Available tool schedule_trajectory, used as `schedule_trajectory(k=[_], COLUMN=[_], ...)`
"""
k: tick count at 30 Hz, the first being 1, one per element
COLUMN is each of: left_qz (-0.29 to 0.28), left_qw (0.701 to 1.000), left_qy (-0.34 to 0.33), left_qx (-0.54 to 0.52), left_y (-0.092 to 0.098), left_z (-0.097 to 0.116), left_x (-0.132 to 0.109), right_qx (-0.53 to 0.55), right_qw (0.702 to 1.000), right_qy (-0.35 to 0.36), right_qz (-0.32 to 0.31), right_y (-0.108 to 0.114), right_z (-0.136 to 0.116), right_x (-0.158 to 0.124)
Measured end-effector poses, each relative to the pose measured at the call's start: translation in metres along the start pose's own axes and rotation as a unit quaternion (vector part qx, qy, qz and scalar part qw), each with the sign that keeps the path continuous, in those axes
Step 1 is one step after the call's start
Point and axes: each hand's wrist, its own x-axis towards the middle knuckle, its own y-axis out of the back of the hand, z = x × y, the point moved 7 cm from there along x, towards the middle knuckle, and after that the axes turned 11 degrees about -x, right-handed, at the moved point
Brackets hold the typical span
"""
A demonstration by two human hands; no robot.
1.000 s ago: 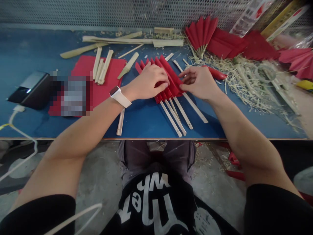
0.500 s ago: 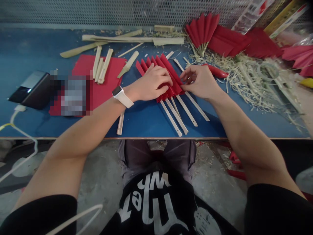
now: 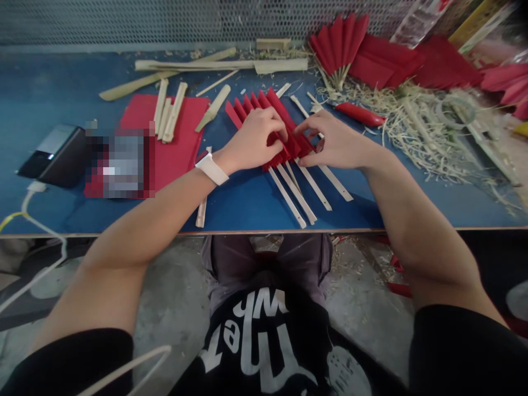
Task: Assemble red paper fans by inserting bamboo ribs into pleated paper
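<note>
Here, my left hand [image 3: 259, 138] lies on the pleats [image 3: 284, 113], my right hand [image 3: 335, 141] at their right edge, over a slanting stick [image 3: 337, 184]; whether either grips, I can't tell.

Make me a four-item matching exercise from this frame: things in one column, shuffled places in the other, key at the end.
Things
1. row of red pleats
2. spread red fan
3. white watch band
4. short pale strips

Places
a. at the left wrist
b. on a flat red sheet
c. beneath the left hand
d. at the back, near the mesh panel

Pairs: 1-c, 2-d, 3-a, 4-b
</note>
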Motion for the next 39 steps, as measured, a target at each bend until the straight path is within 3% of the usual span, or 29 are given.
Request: schedule_trajectory(k=[8, 17, 25, 31, 34, 36, 39], left_qz=[-0.022, -0.021, -0.041, -0.030, 0.035, 0.093, 0.126], left_qw=[1.000, 1.000, 0.998, 0.999, 0.999, 0.995, 0.989], left_qy=[-0.012, -0.009, -0.015, -0.020, -0.001, 0.026, 0.069], left_qx=[0.002, 0.020, 0.046, 0.030, -0.001, 0.015, 0.038], left_y=[0.001, -0.005, -0.009, -0.005, 0.016, 0.033, 0.050], left_z=[-0.001, -0.008, 0.000, 0.001, -0.019, -0.045, -0.089], left_x=[0.003, 0.006, 0.005, 0.006, 0.007, 0.006, 0.005], right_qx=[0.021, 0.044, 0.019, -0.005, -0.013, -0.022, -0.032], right_qw=[1.000, 0.999, 0.997, 0.996, 0.996, 0.995, 0.993], right_qy=[-0.006, -0.008, 0.001, 0.010, 0.013, 0.017, 0.023], right_qz=[0.020, 0.010, 0.076, 0.086, 0.091, 0.097, 0.107], right_y=[-0.002, -0.005, -0.005, -0.010, -0.010, -0.011, -0.013], right_z=[-0.008, -0.001, 0.002, -0.002, 0.000, 0.001, 0.002], right_x=[-0.007, 0.000, 0.004, 0.006, 0.006, 0.006, 0.005])
